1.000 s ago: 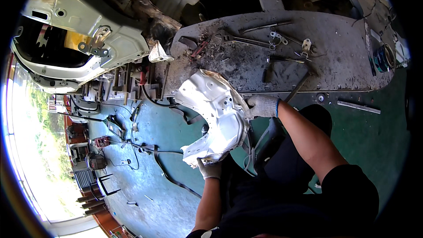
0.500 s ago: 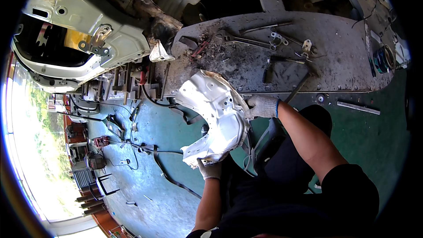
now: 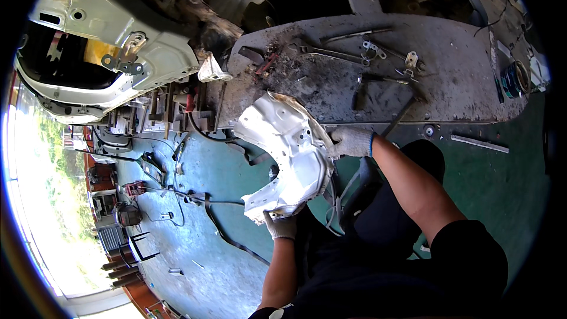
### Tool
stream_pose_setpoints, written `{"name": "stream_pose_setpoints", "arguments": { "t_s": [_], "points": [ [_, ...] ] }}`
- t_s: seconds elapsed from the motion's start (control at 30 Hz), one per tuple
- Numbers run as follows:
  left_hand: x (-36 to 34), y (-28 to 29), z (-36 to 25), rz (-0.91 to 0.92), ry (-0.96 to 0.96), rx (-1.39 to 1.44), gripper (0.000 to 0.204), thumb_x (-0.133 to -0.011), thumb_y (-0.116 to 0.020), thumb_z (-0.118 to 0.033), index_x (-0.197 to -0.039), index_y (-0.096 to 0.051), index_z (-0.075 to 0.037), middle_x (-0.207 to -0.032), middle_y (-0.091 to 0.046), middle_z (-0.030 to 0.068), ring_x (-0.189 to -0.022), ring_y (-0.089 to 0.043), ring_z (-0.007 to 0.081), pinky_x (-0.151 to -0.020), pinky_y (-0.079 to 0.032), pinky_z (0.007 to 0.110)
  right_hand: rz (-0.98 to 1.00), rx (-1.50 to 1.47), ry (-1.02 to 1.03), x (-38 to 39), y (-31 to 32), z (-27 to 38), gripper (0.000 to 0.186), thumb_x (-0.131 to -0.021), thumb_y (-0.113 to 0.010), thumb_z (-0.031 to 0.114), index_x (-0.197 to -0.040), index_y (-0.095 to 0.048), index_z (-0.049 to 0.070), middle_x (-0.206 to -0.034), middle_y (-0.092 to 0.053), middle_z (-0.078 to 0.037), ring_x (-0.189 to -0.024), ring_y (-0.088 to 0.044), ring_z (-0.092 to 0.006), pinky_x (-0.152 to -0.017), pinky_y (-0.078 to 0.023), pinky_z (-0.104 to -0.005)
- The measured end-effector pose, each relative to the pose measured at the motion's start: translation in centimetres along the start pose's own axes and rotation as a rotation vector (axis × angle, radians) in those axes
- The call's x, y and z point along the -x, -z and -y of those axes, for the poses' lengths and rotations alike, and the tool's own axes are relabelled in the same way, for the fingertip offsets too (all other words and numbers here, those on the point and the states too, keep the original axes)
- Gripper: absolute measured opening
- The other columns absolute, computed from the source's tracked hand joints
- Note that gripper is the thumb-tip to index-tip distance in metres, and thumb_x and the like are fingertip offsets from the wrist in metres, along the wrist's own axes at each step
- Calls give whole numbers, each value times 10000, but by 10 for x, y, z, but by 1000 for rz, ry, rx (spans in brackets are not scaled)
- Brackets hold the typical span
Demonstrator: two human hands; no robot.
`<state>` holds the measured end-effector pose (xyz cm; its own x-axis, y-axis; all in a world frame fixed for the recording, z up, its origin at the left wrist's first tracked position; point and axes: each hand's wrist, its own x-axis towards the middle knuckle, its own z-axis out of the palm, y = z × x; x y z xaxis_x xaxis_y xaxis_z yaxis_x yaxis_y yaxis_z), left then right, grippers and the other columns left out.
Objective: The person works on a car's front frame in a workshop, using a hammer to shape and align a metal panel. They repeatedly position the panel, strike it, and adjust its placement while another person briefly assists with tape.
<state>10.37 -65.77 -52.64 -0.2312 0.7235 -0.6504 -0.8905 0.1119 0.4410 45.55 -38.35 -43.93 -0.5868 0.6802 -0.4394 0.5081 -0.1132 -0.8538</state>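
Observation:
I hold a white, curved, stamped metal panel point(image 3: 289, 142) in front of me, with holes along it and some brown staining at its edges. My left hand point(image 3: 279, 226) in a grey knitted glove is closed on the panel's lower end, fingers partly hidden beneath it. My right hand point(image 3: 353, 142), gloved too, grips its right edge near the bench point(image 3: 460, 77). On that bench, beyond the panel, lie an adjustable wrench point(image 3: 331, 53), a black-handled tool point(image 3: 357, 95), small brackets point(image 3: 374, 50) and dark debris.
A car body section point(image 3: 142, 65) with a bracket fills the upper left, beside clamps and metal bars point(image 3: 171, 106). Hoses and straps point(image 3: 224, 236) cross the green floor point(image 3: 484, 195). Cylinders point(image 3: 121, 277) and shop equipment line a bright opening at left. A loose bar point(image 3: 479, 143) lies below the bench.

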Motion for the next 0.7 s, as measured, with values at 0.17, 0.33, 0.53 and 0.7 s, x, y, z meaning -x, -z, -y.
{"name": "stream_pose_setpoints", "arguments": {
  "t_s": [0.17, 0.33, 0.53, 0.7],
  "points": [
    [1, 4, -6, -97, 17, -152, 827, -1070, -395, -643, -1684, -260, -106, -1736, -304, 122, -1596, -262, 328, -1309, -178, 549, 68, -255, 17, 3, -1, 1, 436, -885, -788, 338, -1167, -752, 8, -1052, -788, -162, -949, -710, -207, -847, -548, -371],
    [-1, -1, -4, -80, 30, 83, 863, -1030, -507, -657, -1661, -328, -97, -1701, -369, 131, -1557, -338, 348, -1291, -242, 553, 13, -11, 19, 10, 6, 3, 483, -908, -776, 498, -1055, -767, 39, -882, -757, -97, -803, -688, -201, -756, -531, -383],
    [1, -9, -4, -155, 23, 80, 873, -1029, -490, -674, -1679, -300, -122, -1724, -324, 132, -1577, -302, 371, -1285, -240, 588, 1, 27, 23, 16, 10, 11, 463, -902, -776, 483, -1056, -771, 46, -878, -756, -114, -798, -688, -208, -749, -528, -387],
    [1, -6, -4, -125, 39, 88, 888, -1023, -497, -681, -1682, -289, -123, -1727, -315, 136, -1579, -298, 378, -1281, -244, 600, -2, 37, 6, 18, 11, 14, 472, -899, -777, 491, -1066, -774, 50, -893, -763, -123, -807, -696, -216, -760, -534, -391]
  ]
}}
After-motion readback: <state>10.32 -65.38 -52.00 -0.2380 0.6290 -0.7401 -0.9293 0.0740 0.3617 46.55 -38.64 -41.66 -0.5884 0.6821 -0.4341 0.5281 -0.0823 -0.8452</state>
